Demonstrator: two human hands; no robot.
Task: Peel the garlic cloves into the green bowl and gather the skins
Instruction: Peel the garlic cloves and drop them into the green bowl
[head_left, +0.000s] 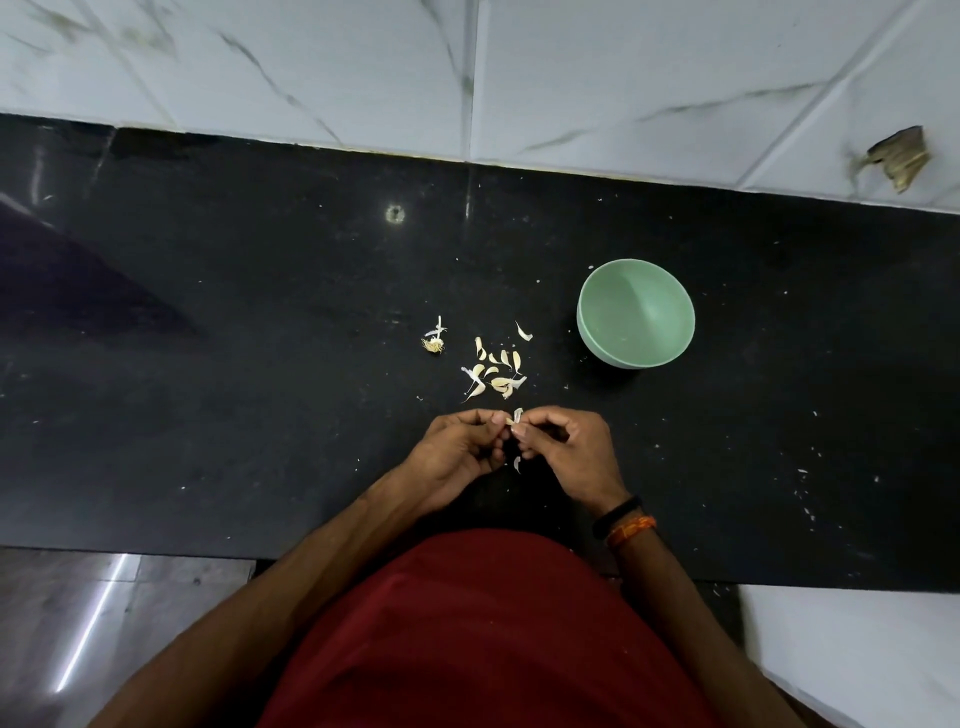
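Garlic clove (511, 422) sits pinched between my two hands, just above the dark surface (208, 415). My left hand (460, 452) curls its fingers (500, 419) narrowly round one side and my right hand (569, 449) pinches the other, with a pale flap of skin (518, 414) sticking up from the pinch. I judge the clove light, small and firm, slippery once bared, so I'd hold it by the blunt end and tear the papery skin from the tip; that skin will be brittle and cling to my fingers. Its long axis I cannot tell for sure, since my fingers hide most of it; the loose flap points away from me. Beyond my fingers lie more garlic pieces (496, 371), pointing every way. Beyond them, off to the right of my fingers, stands the green bowl (635, 313), seemingly empty. One scrap (517, 464) lies between my hands.
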